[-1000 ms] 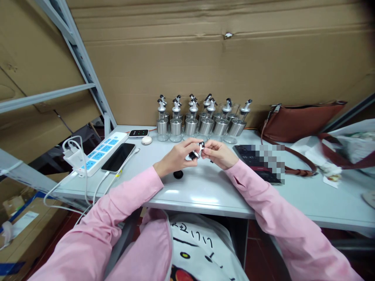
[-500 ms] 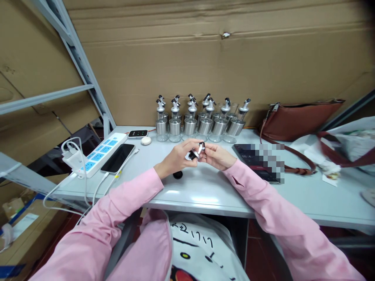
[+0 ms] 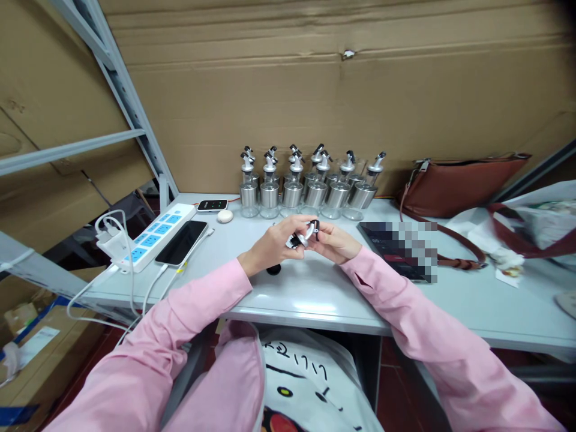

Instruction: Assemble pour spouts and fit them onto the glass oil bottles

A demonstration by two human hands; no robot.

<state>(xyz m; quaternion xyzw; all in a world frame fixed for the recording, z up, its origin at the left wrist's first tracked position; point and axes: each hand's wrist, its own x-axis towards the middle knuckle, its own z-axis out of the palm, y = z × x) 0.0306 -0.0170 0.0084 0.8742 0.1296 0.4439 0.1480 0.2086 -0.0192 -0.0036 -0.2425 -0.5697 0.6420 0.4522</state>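
Both my hands meet over the middle of the grey table (image 3: 315, 294). My left hand (image 3: 274, 243) pinches a small silver and black pourer spout (image 3: 300, 236) from the left. My right hand (image 3: 333, 241) has its fingers closed on the same spout from the right. A small black round part (image 3: 273, 269) lies on the table just under my left wrist. Behind my hands stand several glass and steel dispenser bottles (image 3: 310, 186) with the same spouts fitted, in rows against the cardboard wall.
A blue and white power strip (image 3: 153, 234) with a plugged charger, a black phone (image 3: 182, 242), a small device (image 3: 212, 205) and a white puck (image 3: 224, 216) lie at left. A dark tablet (image 3: 396, 249), a brown leather bag (image 3: 459, 183) and plastic bags sit at right.
My hands have shifted slightly and turned the spout between the fingers; they remain together in the same spot. Nothing else on the table has moved.
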